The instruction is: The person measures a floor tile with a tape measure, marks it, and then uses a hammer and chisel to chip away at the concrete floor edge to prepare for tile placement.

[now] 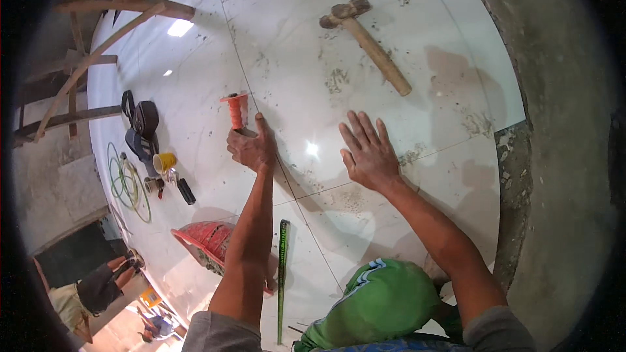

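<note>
My left hand [251, 143] is closed round the lower end of an orange ribbed-handled tool [236, 111] with a flat guard, its index finger stretched toward a joint between glossy white tiles [280, 58]. My right hand [368, 150] lies palm down on the tile to the right of that joint, fingers spread and holding nothing. A hammer [372, 49] with a wooden handle lies beyond my right hand, head away from me. A slim green bar [283, 274] lies nearer me, beside my left forearm. My green-clothed knee [375, 300] is at the bottom.
A red mortar container [202, 241] sits lower left. Further left are a dark bag [142, 130], yellow cup-like object [164, 161], black-handled tool [186, 190] and coiled hose [120, 179]. Timber framing [91, 3] stands upper left; another person [91, 293] is lower left. A rough concrete edge [548, 208] runs right.
</note>
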The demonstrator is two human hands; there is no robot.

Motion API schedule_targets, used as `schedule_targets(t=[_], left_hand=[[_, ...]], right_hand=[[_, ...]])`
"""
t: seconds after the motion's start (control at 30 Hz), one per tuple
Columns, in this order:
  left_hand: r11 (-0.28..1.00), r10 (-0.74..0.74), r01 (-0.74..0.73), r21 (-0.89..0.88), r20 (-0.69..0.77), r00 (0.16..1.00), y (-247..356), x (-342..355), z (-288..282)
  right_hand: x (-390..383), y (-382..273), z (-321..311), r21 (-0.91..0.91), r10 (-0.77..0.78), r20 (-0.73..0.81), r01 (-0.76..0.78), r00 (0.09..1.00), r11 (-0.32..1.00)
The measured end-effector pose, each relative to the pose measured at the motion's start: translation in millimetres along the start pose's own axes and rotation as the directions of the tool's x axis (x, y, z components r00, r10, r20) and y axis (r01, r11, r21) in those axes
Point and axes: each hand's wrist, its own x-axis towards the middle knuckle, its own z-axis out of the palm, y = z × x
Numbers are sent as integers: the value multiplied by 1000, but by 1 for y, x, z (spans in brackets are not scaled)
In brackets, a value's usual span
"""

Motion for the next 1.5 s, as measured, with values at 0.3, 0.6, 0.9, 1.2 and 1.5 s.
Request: schedule_targets(t=[0.3, 0.6, 0.9, 1.2, 1.5], left_hand=[[999, -19, 18, 26, 20, 1000, -1, 1, 2], [1000, -20, 19, 12, 29, 999, -1, 2, -4], [1000, -27, 27, -11, 1, 1000, -2, 4, -7], [996, -32, 34, -82, 19, 999, -11, 5, -13], [999, -5, 2, -52, -63, 998, -14, -3, 1]], right_hand=[[-106, 15, -12, 6, 12, -98, -12, 995, 1000], [15, 64, -77, 23, 231, -430, -245, 873, 969], [133, 84, -84, 115, 429, -86, -419, 899, 901], [104, 69, -66, 223, 552, 126, -565, 824, 794], [-47, 77, -67, 245, 422, 15, -413, 906, 877]])
